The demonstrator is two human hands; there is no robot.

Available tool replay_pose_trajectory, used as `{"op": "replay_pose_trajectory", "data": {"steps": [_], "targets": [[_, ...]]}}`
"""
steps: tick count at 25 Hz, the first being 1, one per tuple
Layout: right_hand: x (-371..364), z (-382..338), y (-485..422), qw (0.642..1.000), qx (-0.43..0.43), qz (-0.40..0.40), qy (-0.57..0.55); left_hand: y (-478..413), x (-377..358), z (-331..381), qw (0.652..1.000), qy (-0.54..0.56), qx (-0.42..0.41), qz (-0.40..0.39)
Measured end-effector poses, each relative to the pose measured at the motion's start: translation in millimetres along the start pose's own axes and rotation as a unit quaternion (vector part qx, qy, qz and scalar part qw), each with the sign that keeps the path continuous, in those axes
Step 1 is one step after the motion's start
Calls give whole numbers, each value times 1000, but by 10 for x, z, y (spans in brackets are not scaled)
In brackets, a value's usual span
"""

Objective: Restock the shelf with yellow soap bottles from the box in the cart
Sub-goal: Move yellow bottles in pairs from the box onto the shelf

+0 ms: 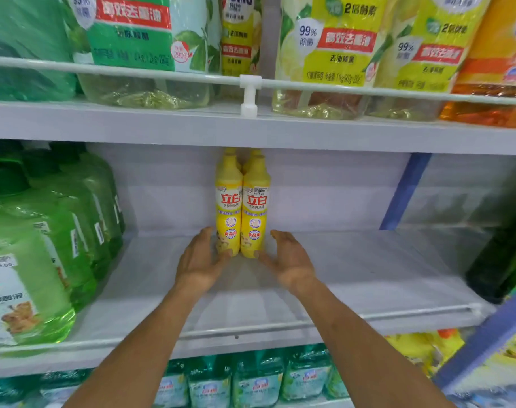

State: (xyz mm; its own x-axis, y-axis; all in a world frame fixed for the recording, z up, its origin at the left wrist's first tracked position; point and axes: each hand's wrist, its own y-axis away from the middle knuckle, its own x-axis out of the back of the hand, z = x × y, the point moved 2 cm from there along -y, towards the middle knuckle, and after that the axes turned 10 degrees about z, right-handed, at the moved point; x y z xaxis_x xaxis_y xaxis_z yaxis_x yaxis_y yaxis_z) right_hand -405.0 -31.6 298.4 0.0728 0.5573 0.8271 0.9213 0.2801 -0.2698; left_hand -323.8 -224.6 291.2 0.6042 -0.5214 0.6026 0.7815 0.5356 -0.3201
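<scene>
On the middle shelf (368,275), towards the back, I have the yellow soap bottles (242,207) standing upright in a tight cluster. Two stand in front, touching side by side, and more caps show behind them. I judge this to be the placing step, near its end: the bottles are down and squared. My left hand (202,260) flanks the cluster on one side and my right hand (290,262) on the other, palms facing inward. The fingers (205,235) are straight and wide apart, gripping nothing. The thumbs look to touch the bottle bases, though I cannot be sure of contact. Next I would draw both hands clear without nudging the cluster, then go to the box in the cart, out of view, for more
</scene>
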Motion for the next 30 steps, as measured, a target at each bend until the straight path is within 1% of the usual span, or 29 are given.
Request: {"op": "replay_pose_trajectory", "data": {"steps": [2,5,7,9,11,14,20,26,30], "targets": [[186,-74,179,998,41,-12,46,121,182,114,991,-114,-44,-59],[445,-251,498,990,102,-29,94,460,443,346,952,-260,-122,-108],[617,-378,711,983,142,-45,110,713,624,482,928,-317,-147,-126],[786,-465,955,975,183,-57,111,971,820,585,913,-354,-157,-129],[935,-476,1255,966,218,-70,117,1289,993,718,910,-365,-148,-131],[1098,-418,1703,950,259,-80,151,1830,1162,955,906,-373,-156,-125],[1470,-253,2502,937,300,-108,145,2836,1327,1314,908,-358,-173,-131],[1687,-10,3164,931,335,-97,103,3493,1433,1382,913,-328,-208,-122],[1686,269,3697,924,360,-101,82,3935,1391,1248,911,-315,-239,-119]]}}
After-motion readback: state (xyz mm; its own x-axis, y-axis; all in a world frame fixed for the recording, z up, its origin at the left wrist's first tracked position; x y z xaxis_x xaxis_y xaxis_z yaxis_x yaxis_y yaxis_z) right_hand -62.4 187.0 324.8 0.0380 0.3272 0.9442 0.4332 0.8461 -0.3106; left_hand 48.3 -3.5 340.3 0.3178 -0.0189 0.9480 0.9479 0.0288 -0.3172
